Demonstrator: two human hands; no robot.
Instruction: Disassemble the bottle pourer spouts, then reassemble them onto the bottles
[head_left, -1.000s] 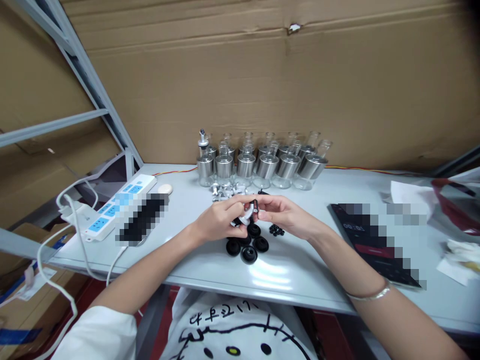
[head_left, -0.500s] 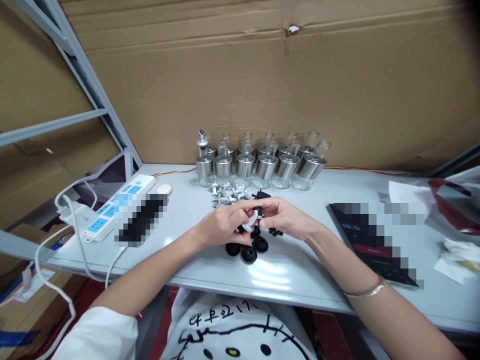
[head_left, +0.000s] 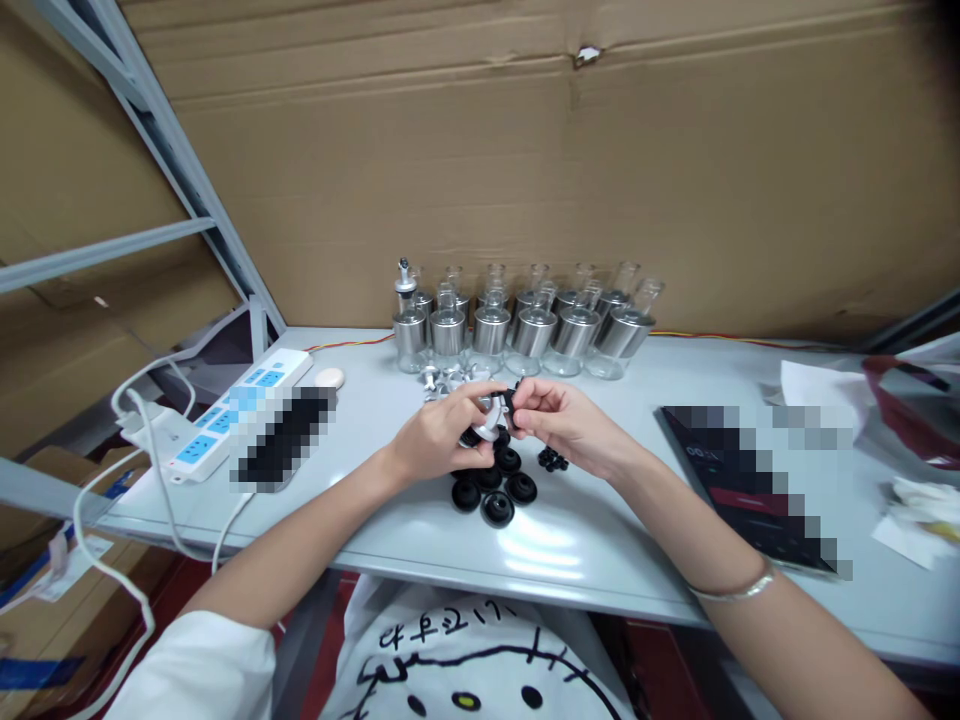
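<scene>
My left hand (head_left: 441, 433) is closed around a silver pourer top (head_left: 489, 420), which lies tilted with its spout toward the right. Pinched in the fingertips of my right hand (head_left: 561, 418) is a small black part (head_left: 509, 401), touching or very near the spout's end; the exact contact is too small to tell. Under and in front of both hands lie several black round stoppers (head_left: 498, 509). Small black pieces (head_left: 553, 459) form a little heap below my right hand. Behind my left hand are more silver pourer tops (head_left: 452, 379), partly covered by it.
Glass bottles with steel sleeves (head_left: 492, 330) stand in two rows at the back; the leftmost front bottle carries a pourer (head_left: 405, 280). To the left lie a power strip (head_left: 238, 410), a phone (head_left: 285, 435) and cables. A tablet (head_left: 742, 485) and crumpled paper (head_left: 911, 520) are on the right.
My right hand has drawn its fingers in and shifted slightly, with the black part now at the spout. The left hand has moved a little up and left, uncovering more stoppers.
</scene>
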